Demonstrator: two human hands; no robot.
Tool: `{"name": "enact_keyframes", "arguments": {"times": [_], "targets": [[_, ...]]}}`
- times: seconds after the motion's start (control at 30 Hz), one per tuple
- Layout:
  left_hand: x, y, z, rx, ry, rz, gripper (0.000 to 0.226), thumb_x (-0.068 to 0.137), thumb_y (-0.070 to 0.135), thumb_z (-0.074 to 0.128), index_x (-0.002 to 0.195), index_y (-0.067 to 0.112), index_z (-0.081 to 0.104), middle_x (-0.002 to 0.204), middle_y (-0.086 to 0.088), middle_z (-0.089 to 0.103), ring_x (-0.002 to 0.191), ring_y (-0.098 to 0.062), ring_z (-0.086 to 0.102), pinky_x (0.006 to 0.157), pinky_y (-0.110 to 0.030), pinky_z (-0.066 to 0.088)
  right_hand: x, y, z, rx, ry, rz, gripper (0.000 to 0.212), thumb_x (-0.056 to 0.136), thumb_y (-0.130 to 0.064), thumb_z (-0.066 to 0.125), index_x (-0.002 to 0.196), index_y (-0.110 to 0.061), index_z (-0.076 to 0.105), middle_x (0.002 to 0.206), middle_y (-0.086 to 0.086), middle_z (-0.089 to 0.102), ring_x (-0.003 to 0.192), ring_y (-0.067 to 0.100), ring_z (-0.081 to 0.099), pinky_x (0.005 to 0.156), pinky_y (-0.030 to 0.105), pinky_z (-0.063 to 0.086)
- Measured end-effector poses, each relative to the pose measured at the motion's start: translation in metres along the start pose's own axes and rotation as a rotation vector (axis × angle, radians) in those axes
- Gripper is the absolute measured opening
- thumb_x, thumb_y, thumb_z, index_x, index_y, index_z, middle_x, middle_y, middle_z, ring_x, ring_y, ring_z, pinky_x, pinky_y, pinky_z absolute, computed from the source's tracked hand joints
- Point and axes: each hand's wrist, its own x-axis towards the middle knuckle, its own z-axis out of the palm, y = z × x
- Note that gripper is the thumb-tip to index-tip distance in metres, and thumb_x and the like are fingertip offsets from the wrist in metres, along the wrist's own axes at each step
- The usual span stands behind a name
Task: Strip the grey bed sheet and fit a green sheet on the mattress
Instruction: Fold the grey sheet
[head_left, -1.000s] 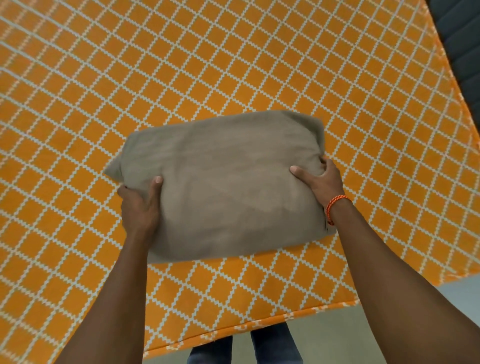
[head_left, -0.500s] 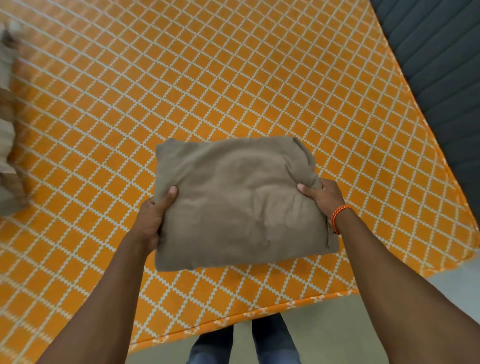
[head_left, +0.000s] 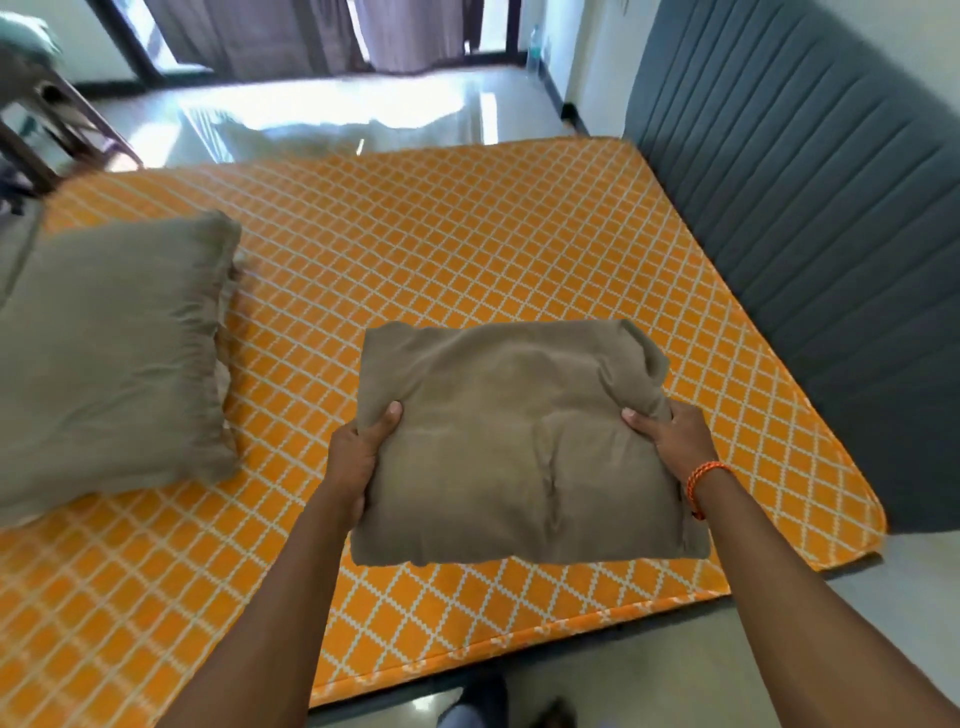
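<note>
At nine o'clock I see a grey pillow (head_left: 109, 358) lying on the bare orange mattress (head_left: 441, 249). At centre, my left hand (head_left: 358, 462) grips the left edge of the folded grey sheet (head_left: 519, 457), thumb on top, held above the mattress's near edge. My right hand (head_left: 670, 441) grips its right edge. A grey padded headboard (head_left: 810, 249) stands at three o'clock.
</note>
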Motion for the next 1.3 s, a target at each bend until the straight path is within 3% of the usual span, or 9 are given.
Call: {"name": "enact_keyframes", "arguments": {"times": [0.13,0.53,0.77,0.87,1.0,1.1,1.17,1.3], "targets": [[-0.049,0.014,-0.023,-0.013,0.018,0.033,0.038,0.091,0.038,0.08,0.112,0.006,0.076,0.102,-0.012,0.081,0.09,-0.028,0.078,0.069,-0.034,0.06,-0.057,-0.032,0.01,-0.072,0.043,-0.042,0.03,0.085,-0.022,0.084,0.112,-0.014,0.076,0.108,0.009,0.077,0.099,0.028,0.073,0.09,0.046,0.057],[-0.189,-0.003,-0.145,-0.058,0.003,0.093,0.048,0.086,0.043,0.083,0.117,0.007,0.076,0.107,-0.014,0.08,0.1,-0.034,0.077,0.09,-0.051,0.061,-0.239,-0.049,0.017,-0.069,0.081,-0.142,0.035,0.086,-0.031,0.083,0.115,-0.014,0.075,0.107,0.004,0.076,0.095,0.025,0.072,0.085,0.042,0.058],[-0.258,-0.01,-0.207,-0.069,0.023,0.112,0.044,0.088,0.038,0.083,0.119,0.007,0.074,0.108,-0.013,0.08,0.097,-0.031,0.078,0.082,-0.044,0.061,-0.324,-0.045,0.04,-0.066,0.095,-0.159,0.028,0.09,-0.038,0.077,0.11,-0.018,0.076,0.101,-0.001,0.076,0.093,0.024,0.072,0.084,0.046,0.058],[-0.283,-0.009,-0.233,-0.071,0.037,0.126,0.042,0.089,0.037,0.082,0.117,0.007,0.074,0.106,-0.012,0.08,0.094,-0.03,0.079,0.075,-0.039,0.061,-0.355,-0.048,0.055,-0.066,0.108,-0.183,0.028,0.093,-0.041,0.074,0.108,-0.019,0.076,0.099,-0.001,0.075,0.091,0.023,0.071,0.08,0.044,0.058],[-0.306,-0.005,-0.28,-0.063,0.047,0.145,0.043,0.088,0.038,0.082,0.118,0.008,0.074,0.106,-0.012,0.08,0.099,-0.033,0.078,0.084,-0.044,0.062,-0.397,-0.06,0.08,-0.062,0.094,-0.196,0.023,0.094,-0.036,0.075,0.104,-0.016,0.076,0.095,0.0,0.074,0.087,0.023,0.07,0.074,0.039,0.054],[-0.321,-0.001,-0.317,-0.062,0.058,0.15,0.04,0.09,0.036,0.081,0.115,0.005,0.074,0.103,-0.013,0.08,0.094,-0.031,0.078,0.079,-0.041,0.062,-0.427,-0.07,0.106,-0.051,0.085,-0.188,0.018,0.093,-0.034,0.076,0.098,-0.016,0.075,0.089,-0.001,0.073,0.085,0.025,0.07,0.068,0.035,0.048],[-0.329,-0.001,-0.349,-0.062,0.054,0.168,0.037,0.089,0.035,0.082,0.111,0.006,0.075,0.1,-0.011,0.081,0.091,-0.029,0.079,0.076,-0.039,0.062,-0.45,-0.078,0.133,-0.041,0.088,-0.188,0.017,0.093,-0.033,0.076,0.098,-0.016,0.076,0.09,0.0,0.074,0.086,0.026,0.071,0.069,0.035,0.05],[-0.338,-0.005,-0.428,-0.069,0.078,0.182,0.049,0.082,0.044,0.086,0.115,0.009,0.075,0.104,-0.012,0.08,0.096,-0.033,0.078,0.088,-0.05,0.062,-0.501,-0.097,0.201,-0.049,0.088,-0.176,0.026,0.089,-0.042,0.073,0.101,-0.019,0.078,0.095,0.001,0.076,0.089,0.028,0.071,0.08,0.045,0.057]]}}
